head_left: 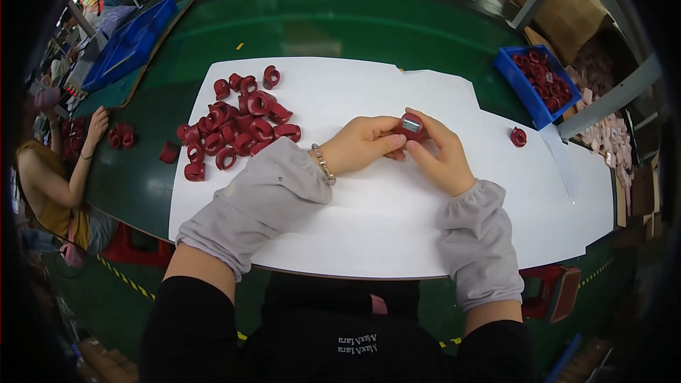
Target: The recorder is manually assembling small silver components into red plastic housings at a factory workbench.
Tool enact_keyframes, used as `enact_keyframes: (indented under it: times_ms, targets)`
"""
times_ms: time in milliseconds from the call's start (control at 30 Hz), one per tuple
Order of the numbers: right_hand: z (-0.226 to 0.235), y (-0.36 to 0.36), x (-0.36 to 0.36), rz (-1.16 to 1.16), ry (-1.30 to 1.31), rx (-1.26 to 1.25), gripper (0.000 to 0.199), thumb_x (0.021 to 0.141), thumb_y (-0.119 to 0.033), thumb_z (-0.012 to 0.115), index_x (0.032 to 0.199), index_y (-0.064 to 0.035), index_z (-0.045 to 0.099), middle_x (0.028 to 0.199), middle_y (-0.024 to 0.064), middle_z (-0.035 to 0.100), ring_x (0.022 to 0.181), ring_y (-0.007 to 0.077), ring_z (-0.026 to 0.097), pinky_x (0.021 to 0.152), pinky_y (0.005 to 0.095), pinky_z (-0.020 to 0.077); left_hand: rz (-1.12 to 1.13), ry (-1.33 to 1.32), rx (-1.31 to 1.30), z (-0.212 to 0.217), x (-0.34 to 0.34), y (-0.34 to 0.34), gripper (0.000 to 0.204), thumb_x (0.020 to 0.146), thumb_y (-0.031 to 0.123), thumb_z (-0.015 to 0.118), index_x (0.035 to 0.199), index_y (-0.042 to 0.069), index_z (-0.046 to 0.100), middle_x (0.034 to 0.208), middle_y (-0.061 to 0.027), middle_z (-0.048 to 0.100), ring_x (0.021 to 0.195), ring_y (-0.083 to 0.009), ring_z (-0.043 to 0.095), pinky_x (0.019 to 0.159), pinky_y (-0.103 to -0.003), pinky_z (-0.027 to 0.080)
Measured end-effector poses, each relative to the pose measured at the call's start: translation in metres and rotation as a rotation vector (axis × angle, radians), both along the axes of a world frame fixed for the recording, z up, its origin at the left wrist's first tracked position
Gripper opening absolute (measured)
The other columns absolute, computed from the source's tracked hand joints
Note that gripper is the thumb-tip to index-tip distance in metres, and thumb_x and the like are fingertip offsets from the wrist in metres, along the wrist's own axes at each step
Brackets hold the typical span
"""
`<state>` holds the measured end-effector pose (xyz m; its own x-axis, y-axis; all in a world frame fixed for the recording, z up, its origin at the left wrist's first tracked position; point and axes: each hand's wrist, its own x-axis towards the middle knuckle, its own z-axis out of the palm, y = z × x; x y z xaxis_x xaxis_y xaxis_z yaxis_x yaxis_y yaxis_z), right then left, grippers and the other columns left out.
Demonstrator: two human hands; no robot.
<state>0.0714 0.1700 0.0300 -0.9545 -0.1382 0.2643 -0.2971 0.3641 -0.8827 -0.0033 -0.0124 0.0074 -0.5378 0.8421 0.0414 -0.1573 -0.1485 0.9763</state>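
Note:
Between my two hands, over the white paper sheet [369, 220], is a dark red ring-shaped plastic piece [411, 126] with a small grey display window facing up. My left hand [360, 145] pinches its left side between thumb and fingers. On the other side, my right hand [445, 154] has its thumb and fingertips closed on the same piece. A heap of similar red rings [237, 122] lies on the paper to the left of my hands. One single red ring [518, 137] sits apart on the right.
At the right rear stands a blue bin [506, 65] filled with red rings, beside a grey metal post [613, 96]. A co-worker's hand [98, 125] is at the table's left, near a few red rings [121, 136]. Another blue tray [131, 46] lies far left.

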Motion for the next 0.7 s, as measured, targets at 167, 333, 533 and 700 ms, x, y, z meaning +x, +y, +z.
enact_keyframes:
  times_ms: [167,333,533,700]
  targets:
    - [0.0015,0.0003,0.0008,-0.002,0.000,0.007,0.046,0.083,-0.004,0.056,0.128,-0.0014,0.048,0.113,0.0108,0.058,0.098,0.0177,0.057,0.088,0.0298,0.0446,0.004,-0.021,0.021,0.0027,0.0024,0.0011,0.034,0.096,0.012,0.048,0.125,-0.004,0.047,0.110,-0.0100,0.058,0.098,-0.0157,0.058,0.090,-0.032,0.049]
    - [0.0025,-0.0003,0.0005,-0.003,-0.008,0.014,0.045,0.083,-0.005,0.057,0.127,-0.0016,0.049,0.112,0.0110,0.058,0.098,0.0180,0.057,0.088,0.0298,0.0445,-0.009,0.033,0.006,0.0011,-0.0006,0.0005,0.035,0.095,0.013,0.049,0.126,-0.003,0.046,0.110,-0.0093,0.058,0.097,-0.0154,0.058,0.090,-0.031,0.049]
    - [0.0021,-0.0020,-0.0010,-0.030,0.056,0.060,0.044,0.081,-0.003,0.057,0.125,-0.0014,0.052,0.110,0.0107,0.059,0.097,0.0183,0.058,0.087,0.0297,0.0449,-0.015,-0.004,0.010,0.0022,-0.0012,-0.0011,0.035,0.095,0.013,0.049,0.126,-0.003,0.047,0.110,-0.0090,0.058,0.097,-0.0146,0.058,0.089,-0.030,0.048]
    - [0.0023,0.0003,0.0012,-0.056,0.019,0.047,0.040,0.079,-0.002,0.058,0.119,0.0001,0.054,0.107,0.0101,0.061,0.095,0.0182,0.058,0.087,0.0296,0.0451,-0.059,0.085,-0.047,0.0038,-0.0023,0.0007,0.033,0.095,0.013,0.049,0.125,-0.002,0.048,0.108,-0.0081,0.059,0.095,-0.0148,0.058,0.087,-0.030,0.049]
